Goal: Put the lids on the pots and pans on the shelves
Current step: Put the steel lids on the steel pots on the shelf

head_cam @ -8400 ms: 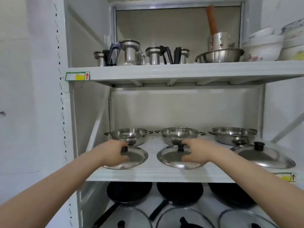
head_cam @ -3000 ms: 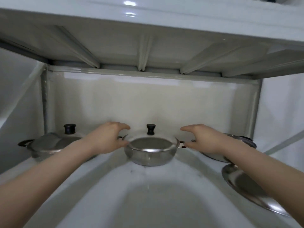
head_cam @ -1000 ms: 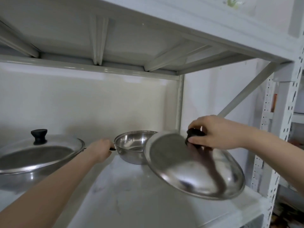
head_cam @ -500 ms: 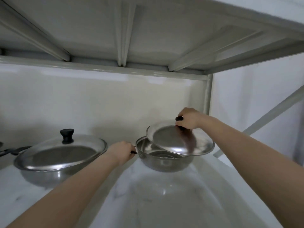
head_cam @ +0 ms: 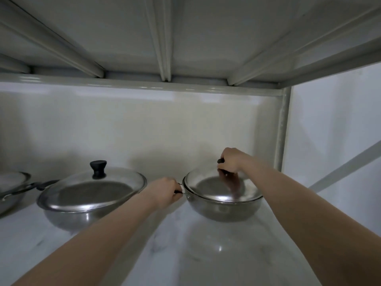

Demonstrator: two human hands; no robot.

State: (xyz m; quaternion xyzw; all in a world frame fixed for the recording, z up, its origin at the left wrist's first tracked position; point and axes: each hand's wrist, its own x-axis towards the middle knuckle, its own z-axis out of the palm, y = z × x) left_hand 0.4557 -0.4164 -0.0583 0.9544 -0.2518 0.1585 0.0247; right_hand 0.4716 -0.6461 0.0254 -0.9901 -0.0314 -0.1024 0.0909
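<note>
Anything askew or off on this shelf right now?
Nothing stands out. The lid lies on the right pot, right hand on its knob, left hand at the pot's side handle. The middle pot is covered, its lid level.

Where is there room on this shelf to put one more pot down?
The big bare patch is the front of the shelf, between the two arms and ahead of the right pot. It is crowded along the back: the middle pot and right pot sit close, with the left hand filling the gap.
</note>
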